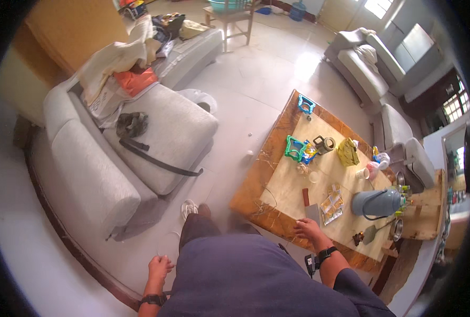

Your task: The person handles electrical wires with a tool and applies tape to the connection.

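Note:
My left hand (161, 266) hangs low beside my left leg, thumb and fingers pinched together. A faint thin line rises from the fingertips; what it is I cannot make out. My right hand (307, 230) is over the near edge of the table (269, 174), its fingers curled and drawn together; anything in them is too small to see. Just beyond it lies a cleaver (306, 197) with a brown handle, its blade partly hidden by the hand. A flat pack with gold and clear panels (332, 205) lies right of the cleaver.
On the table stand a grey-blue thermos jug (374, 203), a mug (325, 145), a yellow bag (347, 152), a green plastic frame (295, 148) and a spatula (370, 232). At left, a grey sofa (177, 116) bears a black strap (161, 159). A wooden chair (236, 18) stands far off.

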Motion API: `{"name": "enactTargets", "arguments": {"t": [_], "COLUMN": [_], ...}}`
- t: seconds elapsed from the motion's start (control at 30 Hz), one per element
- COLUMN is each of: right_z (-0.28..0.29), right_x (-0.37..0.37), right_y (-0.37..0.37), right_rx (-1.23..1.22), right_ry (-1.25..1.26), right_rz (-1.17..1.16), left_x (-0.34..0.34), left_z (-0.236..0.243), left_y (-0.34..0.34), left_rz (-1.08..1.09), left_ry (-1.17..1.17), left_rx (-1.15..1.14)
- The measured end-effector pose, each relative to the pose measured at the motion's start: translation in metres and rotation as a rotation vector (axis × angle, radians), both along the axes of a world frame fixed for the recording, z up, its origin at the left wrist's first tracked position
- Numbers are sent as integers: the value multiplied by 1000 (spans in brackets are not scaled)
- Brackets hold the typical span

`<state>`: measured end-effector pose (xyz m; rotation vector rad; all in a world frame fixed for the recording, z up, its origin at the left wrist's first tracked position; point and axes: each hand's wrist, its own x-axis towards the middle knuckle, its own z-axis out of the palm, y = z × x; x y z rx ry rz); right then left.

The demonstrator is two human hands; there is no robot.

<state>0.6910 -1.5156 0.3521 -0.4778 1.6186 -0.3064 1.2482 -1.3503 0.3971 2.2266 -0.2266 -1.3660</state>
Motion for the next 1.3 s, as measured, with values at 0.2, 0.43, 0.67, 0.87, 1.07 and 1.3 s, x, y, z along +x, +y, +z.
{"name": "enactTargets", "arguments": {"t": [0.2,0.43,0.67,0.87,1.07,1.3], "right_z": [24,50,55,58,38,-14], "right_x": [28,101,139,151,154,164], "right_y": [15,0,-9,11,43,95], "right_rx": [77,151,77,80,25,60], "right_ry": [99,154,136,89,49,-40], "right_rz": [-194,-293,-379,-588,-744,-926], "left_x": [49,101,140,117,91,56], "left_z": [-18,-40,-61,-41,-26,-2], "left_y": [-100,-225,-306,-357,-397,-430], "left_rz": [-207,-377,-784,-748,-846,-959], "left_ry": [51,141,47,74,95,35], "left_rx": [-9,6,33,-59,-107,-100]}}
